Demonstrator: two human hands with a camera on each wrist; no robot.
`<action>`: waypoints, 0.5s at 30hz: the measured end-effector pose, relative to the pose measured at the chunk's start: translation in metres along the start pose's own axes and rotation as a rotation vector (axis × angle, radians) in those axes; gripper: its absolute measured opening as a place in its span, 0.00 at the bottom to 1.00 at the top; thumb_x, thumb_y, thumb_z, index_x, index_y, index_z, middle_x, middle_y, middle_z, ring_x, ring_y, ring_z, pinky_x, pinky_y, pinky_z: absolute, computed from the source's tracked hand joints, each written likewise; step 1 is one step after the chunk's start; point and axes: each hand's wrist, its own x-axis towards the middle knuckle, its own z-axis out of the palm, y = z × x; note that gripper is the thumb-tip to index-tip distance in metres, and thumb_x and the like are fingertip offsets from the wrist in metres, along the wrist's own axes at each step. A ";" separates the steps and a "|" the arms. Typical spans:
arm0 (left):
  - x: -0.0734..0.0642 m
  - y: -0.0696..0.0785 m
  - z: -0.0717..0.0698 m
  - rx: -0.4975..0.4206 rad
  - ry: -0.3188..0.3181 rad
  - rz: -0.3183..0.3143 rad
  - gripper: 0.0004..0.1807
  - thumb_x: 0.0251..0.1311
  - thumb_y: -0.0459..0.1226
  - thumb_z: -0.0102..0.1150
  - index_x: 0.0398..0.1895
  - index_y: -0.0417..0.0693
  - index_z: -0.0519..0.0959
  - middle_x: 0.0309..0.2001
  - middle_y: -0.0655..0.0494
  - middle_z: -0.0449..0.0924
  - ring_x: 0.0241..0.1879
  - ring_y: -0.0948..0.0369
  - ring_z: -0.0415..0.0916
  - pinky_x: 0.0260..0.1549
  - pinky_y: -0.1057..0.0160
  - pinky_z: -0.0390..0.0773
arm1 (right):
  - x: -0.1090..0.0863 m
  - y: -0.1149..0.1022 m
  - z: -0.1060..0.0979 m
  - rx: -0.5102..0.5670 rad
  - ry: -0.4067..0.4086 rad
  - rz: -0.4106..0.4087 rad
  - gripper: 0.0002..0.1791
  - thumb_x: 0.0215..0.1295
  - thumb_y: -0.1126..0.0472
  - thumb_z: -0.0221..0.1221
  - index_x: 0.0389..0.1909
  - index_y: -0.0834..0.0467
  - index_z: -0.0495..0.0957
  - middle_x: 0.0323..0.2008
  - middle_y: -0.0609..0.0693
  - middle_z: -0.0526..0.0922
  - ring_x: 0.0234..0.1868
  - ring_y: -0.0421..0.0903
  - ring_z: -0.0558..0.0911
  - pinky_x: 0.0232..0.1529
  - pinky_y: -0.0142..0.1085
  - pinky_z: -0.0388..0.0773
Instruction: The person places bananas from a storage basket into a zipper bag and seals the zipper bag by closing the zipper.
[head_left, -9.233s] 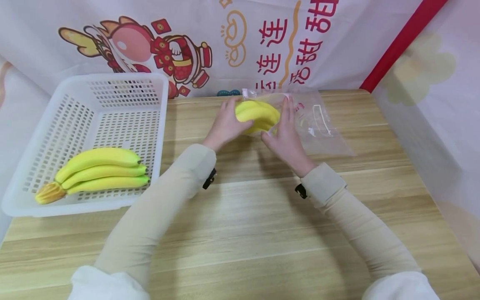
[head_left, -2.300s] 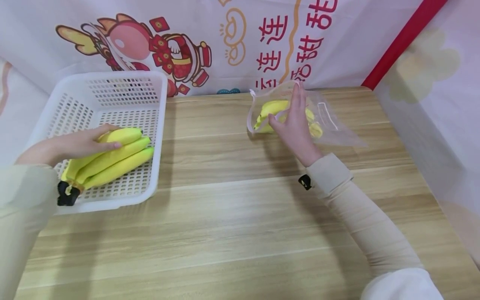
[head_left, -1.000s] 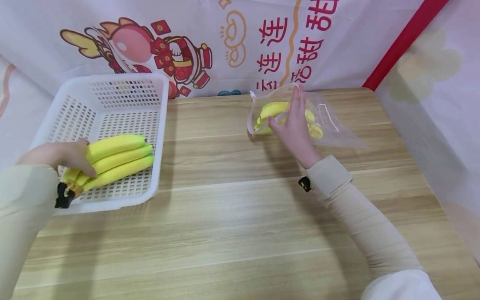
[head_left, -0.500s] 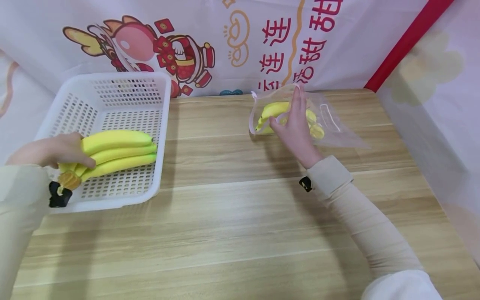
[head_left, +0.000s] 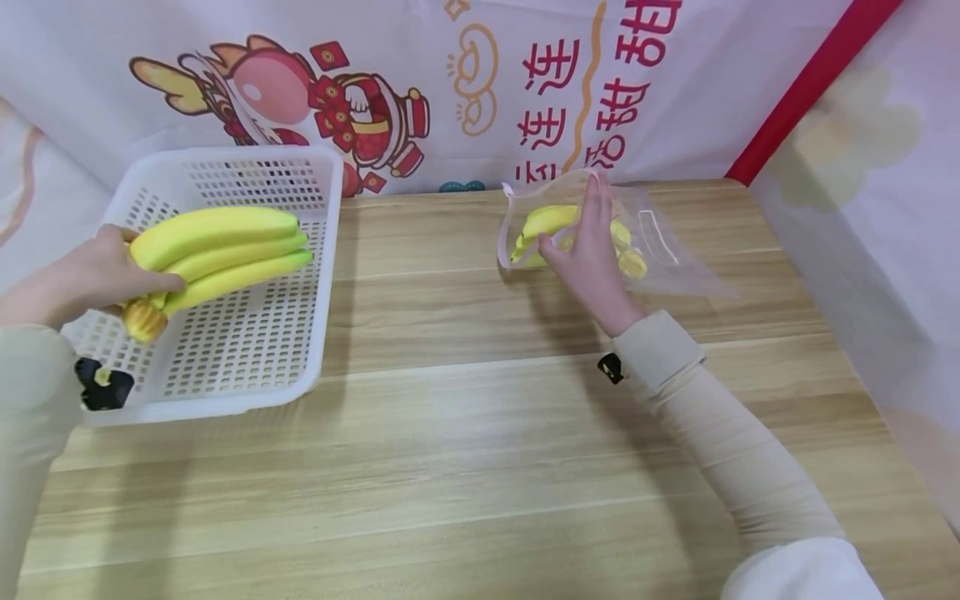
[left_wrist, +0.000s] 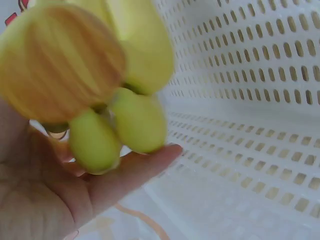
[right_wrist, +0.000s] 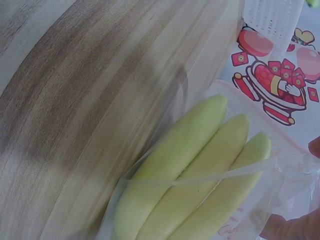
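My left hand (head_left: 93, 275) grips a bunch of yellow bananas (head_left: 225, 237) near its brown stem end, with the thumb across the near side. The bunch is raised over the basket floor, its green-tinged tips pointing right. In the left wrist view the stem end (left_wrist: 60, 65) fills the upper left, above the palm. My right hand (head_left: 592, 267) spreads its thumb and straight fingers at the mouth of a clear plastic zip bag (head_left: 675, 258), which stands wide. Inside the bag lies another bunch of bananas (right_wrist: 190, 170), partly hidden by this hand in the head view.
A white perforated plastic basket (head_left: 327, 292) stands at the left of the wooden table (head_left: 450, 467). A printed cloth (head_left: 480, 83) with red characters and cartoons hangs behind. A second pale cloth wall (head_left: 870, 217) bounds the right side.
Over the last second my left hand has lifted the banana bunch upward from the basket floor. Earlier, both hands were at the bag with the other bunch. The right hand has lately stayed put.
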 end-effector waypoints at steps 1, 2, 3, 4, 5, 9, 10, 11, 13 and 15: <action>0.001 0.002 0.001 -0.026 0.048 0.006 0.49 0.59 0.45 0.60 0.60 0.13 0.44 0.38 0.29 0.64 0.26 0.53 0.76 0.25 0.52 0.84 | 0.000 0.000 0.000 0.002 -0.001 0.001 0.54 0.60 0.59 0.61 0.75 0.63 0.33 0.77 0.52 0.31 0.78 0.47 0.36 0.77 0.38 0.41; 0.001 0.005 0.001 -0.040 0.094 0.009 0.49 0.58 0.45 0.60 0.61 0.14 0.44 0.38 0.28 0.63 0.25 0.53 0.75 0.24 0.53 0.83 | 0.000 0.000 0.000 0.003 -0.002 0.003 0.54 0.60 0.59 0.61 0.75 0.63 0.32 0.77 0.52 0.30 0.78 0.47 0.36 0.77 0.38 0.41; 0.001 0.007 0.002 -0.056 0.138 0.017 0.47 0.58 0.44 0.60 0.60 0.15 0.46 0.37 0.29 0.65 0.23 0.54 0.76 0.23 0.53 0.83 | 0.000 0.001 -0.001 0.004 -0.003 0.005 0.54 0.60 0.59 0.61 0.75 0.63 0.32 0.77 0.52 0.30 0.78 0.47 0.36 0.77 0.39 0.42; 0.002 0.011 0.002 -0.065 0.180 0.020 0.44 0.58 0.44 0.61 0.59 0.16 0.49 0.36 0.31 0.66 0.22 0.54 0.76 0.22 0.53 0.83 | -0.001 0.001 -0.001 0.003 -0.004 0.006 0.54 0.60 0.59 0.61 0.75 0.63 0.32 0.77 0.51 0.30 0.78 0.48 0.36 0.77 0.39 0.42; 0.002 0.014 0.002 -0.074 0.214 0.019 0.42 0.58 0.44 0.61 0.58 0.18 0.51 0.35 0.32 0.67 0.22 0.54 0.75 0.21 0.54 0.82 | -0.001 0.001 -0.001 0.003 -0.003 0.006 0.54 0.60 0.59 0.61 0.75 0.63 0.32 0.77 0.52 0.30 0.78 0.48 0.36 0.77 0.39 0.42; 0.001 0.030 0.000 -0.115 0.288 0.018 0.38 0.58 0.46 0.60 0.55 0.23 0.56 0.34 0.37 0.70 0.21 0.58 0.75 0.19 0.58 0.81 | -0.001 0.001 -0.002 0.000 -0.006 0.013 0.54 0.61 0.59 0.61 0.75 0.63 0.32 0.77 0.52 0.30 0.78 0.48 0.38 0.77 0.40 0.44; 0.001 0.034 -0.001 -0.128 0.300 0.016 0.38 0.58 0.47 0.61 0.55 0.24 0.57 0.35 0.38 0.70 0.21 0.59 0.75 0.19 0.59 0.81 | -0.001 0.001 -0.002 0.001 -0.006 0.014 0.54 0.61 0.59 0.61 0.75 0.63 0.32 0.77 0.52 0.30 0.78 0.48 0.38 0.77 0.40 0.44; 0.000 0.038 -0.001 -0.146 0.308 0.020 0.38 0.58 0.47 0.61 0.55 0.25 0.57 0.35 0.40 0.70 0.21 0.60 0.75 0.19 0.60 0.81 | -0.001 0.001 -0.002 0.001 -0.007 0.015 0.54 0.61 0.59 0.61 0.75 0.63 0.32 0.77 0.52 0.30 0.78 0.48 0.38 0.77 0.40 0.44; 0.000 0.046 -0.002 -0.177 0.316 0.023 0.39 0.57 0.48 0.61 0.58 0.25 0.56 0.35 0.43 0.70 0.21 0.63 0.74 0.19 0.62 0.81 | -0.001 0.001 -0.003 0.001 -0.008 0.017 0.54 0.61 0.59 0.61 0.75 0.63 0.32 0.77 0.52 0.30 0.78 0.49 0.38 0.77 0.40 0.44; 0.001 0.053 -0.003 -0.211 0.311 0.037 0.42 0.58 0.48 0.61 0.61 0.26 0.54 0.36 0.45 0.69 0.21 0.66 0.74 0.19 0.63 0.82 | -0.001 0.001 -0.003 -0.001 -0.007 0.018 0.54 0.61 0.59 0.61 0.75 0.63 0.32 0.77 0.52 0.30 0.78 0.49 0.37 0.77 0.40 0.44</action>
